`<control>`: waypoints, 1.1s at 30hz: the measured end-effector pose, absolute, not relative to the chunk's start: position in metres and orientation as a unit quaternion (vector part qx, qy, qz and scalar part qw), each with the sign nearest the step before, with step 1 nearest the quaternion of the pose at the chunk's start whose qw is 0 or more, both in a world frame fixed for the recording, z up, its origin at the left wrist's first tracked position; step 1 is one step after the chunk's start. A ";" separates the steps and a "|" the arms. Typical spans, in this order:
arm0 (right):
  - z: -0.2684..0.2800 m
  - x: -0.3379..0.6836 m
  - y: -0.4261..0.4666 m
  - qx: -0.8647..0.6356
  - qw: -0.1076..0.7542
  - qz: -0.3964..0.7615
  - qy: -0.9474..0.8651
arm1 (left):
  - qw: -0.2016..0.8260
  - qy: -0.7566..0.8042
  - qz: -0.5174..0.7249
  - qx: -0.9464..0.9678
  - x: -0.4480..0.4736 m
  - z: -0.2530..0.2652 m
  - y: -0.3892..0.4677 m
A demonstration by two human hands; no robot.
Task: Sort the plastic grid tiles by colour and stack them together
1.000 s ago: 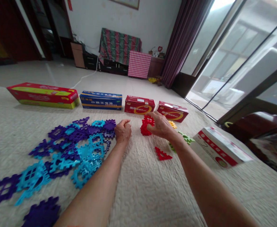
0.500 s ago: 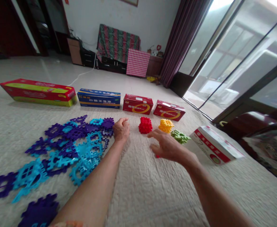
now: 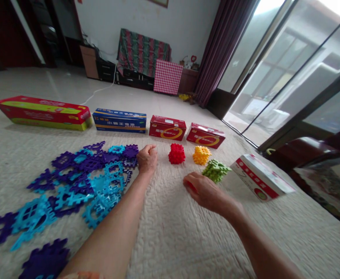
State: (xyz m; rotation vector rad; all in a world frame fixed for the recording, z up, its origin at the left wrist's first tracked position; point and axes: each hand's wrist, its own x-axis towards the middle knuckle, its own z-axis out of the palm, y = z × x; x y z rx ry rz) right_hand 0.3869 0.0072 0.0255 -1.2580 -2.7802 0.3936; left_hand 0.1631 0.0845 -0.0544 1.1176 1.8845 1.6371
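My left hand (image 3: pixel 147 159) rests as a closed fist on the quilted cover, beside the right edge of a pile of purple and light-blue interlocking plastic pieces (image 3: pixel 100 182). Nothing shows in that fist. My right hand (image 3: pixel 200 188) is curled downward with its fingers bent around a small red plastic piece (image 3: pixel 192 187), mostly hidden by the hand. Just beyond it lies a green block of interlocking pieces (image 3: pixel 216 171). A red cube (image 3: pixel 176 154) and a yellow cube (image 3: pixel 201 155) of the same toothed pieces stand farther back.
Along the far side stand a long red-and-green box (image 3: pixel 45 113), a blue box (image 3: pixel 119 121) and two red boxes (image 3: pixel 167 128). A white-and-red box (image 3: pixel 263 177) stands at the right. A lone purple piece (image 3: pixel 45 260) lies near front left. Glass doors (image 3: pixel 274 77) are beyond.
My right hand has moved slightly nearer to me and its fingers have closed around the red piece, uncovering more of the green block. My left fist stays in place.
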 end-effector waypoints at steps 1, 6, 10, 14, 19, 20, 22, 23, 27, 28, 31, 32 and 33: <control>0.026 0.388 0.007 -0.397 0.030 0.137 -0.907 | 0.202 0.676 0.585 0.400 0.163 -0.054 0.084; 0.020 0.395 0.005 -0.387 0.045 0.135 -0.911 | 0.199 0.672 0.591 0.400 0.163 -0.054 0.084; 0.020 0.390 0.004 -0.399 0.053 0.130 -0.906 | 0.201 0.670 0.592 0.401 0.163 -0.055 0.085; 0.024 0.382 0.007 -0.377 0.084 0.187 -0.903 | 0.200 0.674 0.586 0.403 0.163 -0.053 0.084; 0.015 0.385 0.016 -0.390 0.161 0.139 -0.896 | 0.206 0.678 0.581 0.400 0.164 -0.052 0.083; 0.013 0.387 0.016 -0.395 0.166 0.124 -0.895 | 0.206 0.679 0.581 0.399 0.164 -0.052 0.083; 0.010 0.390 0.016 -0.401 0.150 0.115 -0.896 | 0.204 0.681 0.579 0.398 0.164 -0.052 0.083; 0.010 0.391 0.016 -0.403 0.139 0.118 -0.897 | 0.203 0.681 0.579 0.399 0.164 -0.052 0.083; 0.007 0.387 0.016 -0.406 0.129 0.117 -0.897 | 0.201 0.681 0.580 0.399 0.164 -0.051 0.083; 0.006 0.385 0.018 -0.408 0.131 0.114 -0.896 | 0.201 0.680 0.581 0.400 0.164 -0.051 0.083; 0.001 0.383 0.022 -0.411 0.137 0.109 -0.895 | 0.204 0.678 0.582 0.400 0.164 -0.050 0.082; 0.000 0.383 0.022 -0.409 0.139 0.110 -0.895 | 0.207 0.677 0.583 0.399 0.164 -0.049 0.081; -0.002 0.383 0.023 -0.405 0.143 0.111 -0.896 | 0.210 0.675 0.584 0.398 0.164 -0.048 0.081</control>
